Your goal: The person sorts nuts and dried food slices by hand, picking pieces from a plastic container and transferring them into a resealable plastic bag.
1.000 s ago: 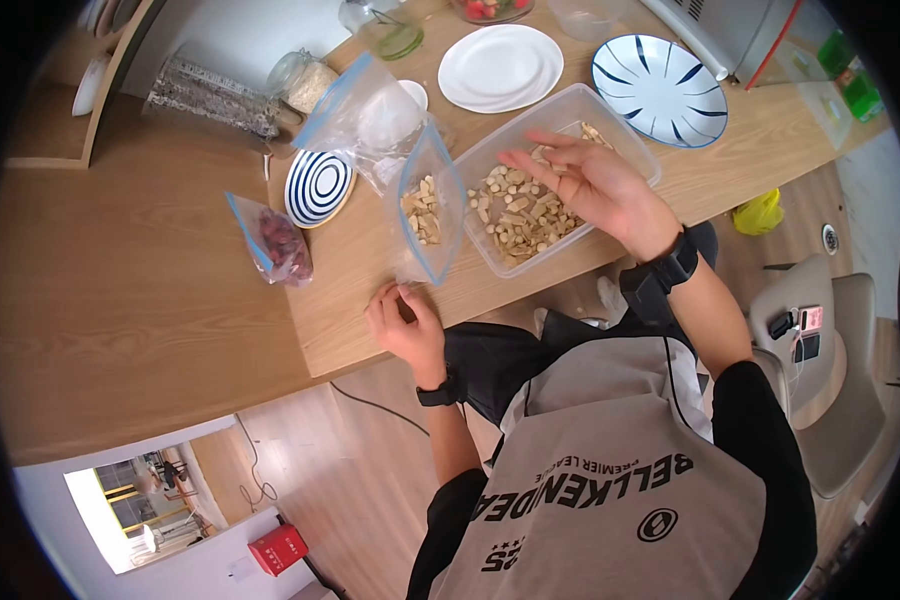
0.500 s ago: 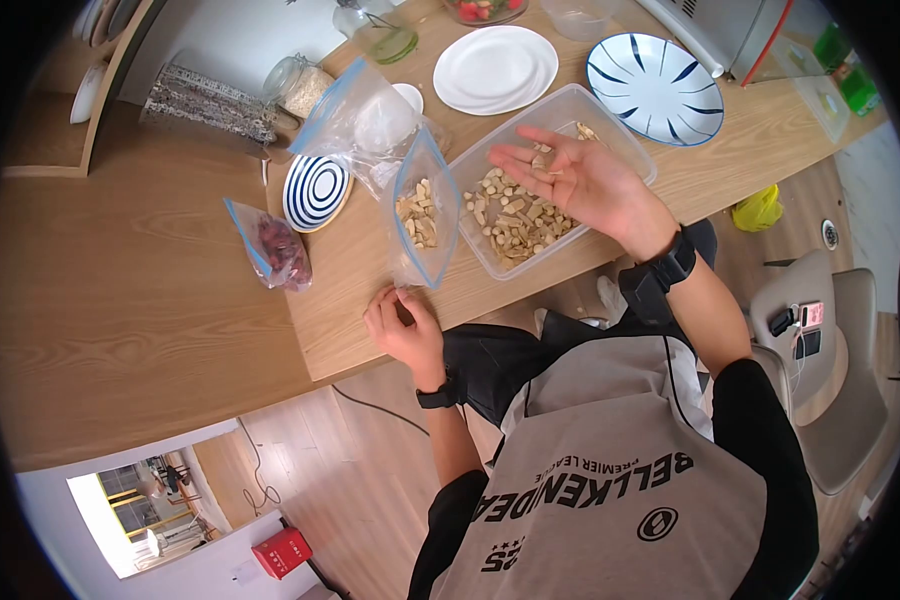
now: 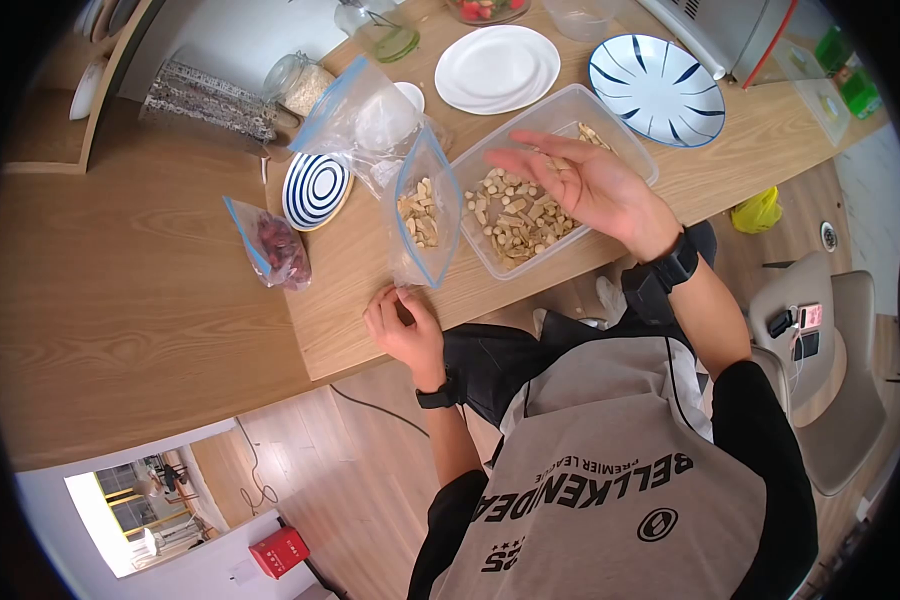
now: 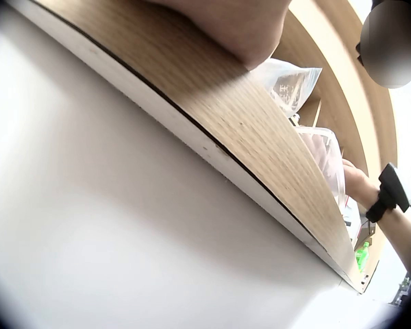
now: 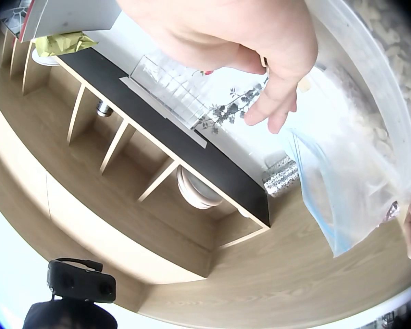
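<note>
My right hand is palm up above a clear plastic box, fingers extended and slightly bent. A few pale pieces lie at its fingers; one small pale piece shows beside them in the right wrist view. Many pale, short, dried-looking pieces cover the box's bottom. Left of the box, a zip bag with a blue seal stands with its mouth wide, holding similar pieces. My left hand rests loosely curled at the table's front edge, fingertips close to the bag's lower end.
A bag of dark red pieces and a blue-striped plate lie left. Behind are another zip bag, a grain jar, white plates and a blue-lined plate. A chair stands right.
My right hand has shifted slightly left over the box, and its palm has tilted a little. The left hand stays at the table edge.
</note>
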Motion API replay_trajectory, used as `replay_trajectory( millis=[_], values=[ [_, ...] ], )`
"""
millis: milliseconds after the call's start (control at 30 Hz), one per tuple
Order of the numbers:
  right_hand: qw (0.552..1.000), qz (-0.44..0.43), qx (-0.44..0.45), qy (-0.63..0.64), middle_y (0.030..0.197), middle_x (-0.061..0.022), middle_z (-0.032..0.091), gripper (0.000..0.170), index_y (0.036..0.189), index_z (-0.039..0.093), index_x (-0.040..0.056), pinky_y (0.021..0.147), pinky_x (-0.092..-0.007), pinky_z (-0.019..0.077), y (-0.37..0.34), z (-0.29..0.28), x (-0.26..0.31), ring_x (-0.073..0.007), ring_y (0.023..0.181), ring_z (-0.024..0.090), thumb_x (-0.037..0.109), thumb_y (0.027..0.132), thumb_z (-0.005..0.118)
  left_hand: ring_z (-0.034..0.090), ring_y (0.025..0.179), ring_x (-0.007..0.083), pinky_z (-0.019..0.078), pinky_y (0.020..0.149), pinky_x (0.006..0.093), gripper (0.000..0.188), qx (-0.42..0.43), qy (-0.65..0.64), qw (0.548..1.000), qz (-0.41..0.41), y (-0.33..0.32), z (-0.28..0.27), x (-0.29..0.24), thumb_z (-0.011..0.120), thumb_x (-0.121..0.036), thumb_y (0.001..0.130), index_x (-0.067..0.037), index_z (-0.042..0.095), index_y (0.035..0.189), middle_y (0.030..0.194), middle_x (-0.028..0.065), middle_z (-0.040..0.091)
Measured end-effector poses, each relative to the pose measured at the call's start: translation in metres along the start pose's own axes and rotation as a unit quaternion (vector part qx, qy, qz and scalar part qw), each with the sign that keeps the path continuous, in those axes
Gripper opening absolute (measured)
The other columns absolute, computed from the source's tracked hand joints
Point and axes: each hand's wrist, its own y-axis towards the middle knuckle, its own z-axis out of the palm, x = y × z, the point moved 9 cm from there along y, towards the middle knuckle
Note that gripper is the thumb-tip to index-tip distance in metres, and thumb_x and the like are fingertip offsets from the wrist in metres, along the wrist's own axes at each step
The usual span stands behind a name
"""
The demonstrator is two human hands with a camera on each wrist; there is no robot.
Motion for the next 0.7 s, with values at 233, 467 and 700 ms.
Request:
replay_trajectory(
  millis=[233, 467, 700],
  values=[
    [0.989, 0.044, 0.140, 0.015, 0.081, -0.0034, 0.052, 0.037, 0.134, 0.055, -0.0086, 0.045, -0.0194, 0.0401, 0.003, 0.003, -0.004, -0.0063, 0.062, 0.048, 0.014, 0.114, 0.036, 0.062, 0.092, 0.0370, 0.0499, 0.080, 0.0462, 0.012, -0.001, 0.001, 1.000, 0.001, 0.001, 0.000, 0.000, 0.067, -0.008, 0.096, 0.002, 0.069, 0.091, 0.102, 0.0155, 0.071],
    [0.999, 0.014, 0.046, -0.015, 0.081, -0.0030, 0.049, 0.031, 0.123, 0.058, -0.0065, 0.055, -0.0242, 0.0407, 0.002, -0.001, 0.000, -0.0131, 0.067, 0.046, 0.013, 0.105, 0.040, 0.063, 0.096, 0.0343, 0.0495, 0.084, 0.0445, 0.018, 0.004, 0.002, 1.000, -0.011, -0.001, 0.001, 0.003, 0.065, -0.014, 0.101, 0.000, 0.071, 0.091, 0.101, 0.0143, 0.071],
    [0.991, -0.042, -0.124, -0.034, 0.145, -0.0289, 0.045, 0.052, 0.142, 0.041, -0.0148, 0.115, -0.0408, 0.0481, 0.001, -0.016, 0.001, -0.0379, 0.134, 0.051, -0.006, 0.091, 0.039, 0.062, 0.093, 0.0366, 0.0498, 0.080, 0.0461, 0.013, 0.000, 0.003, 1.000, 0.005, 0.001, 0.000, 0.000, 0.066, -0.009, 0.096, 0.002, 0.069, 0.090, 0.103, 0.0152, 0.071]
  ],
)
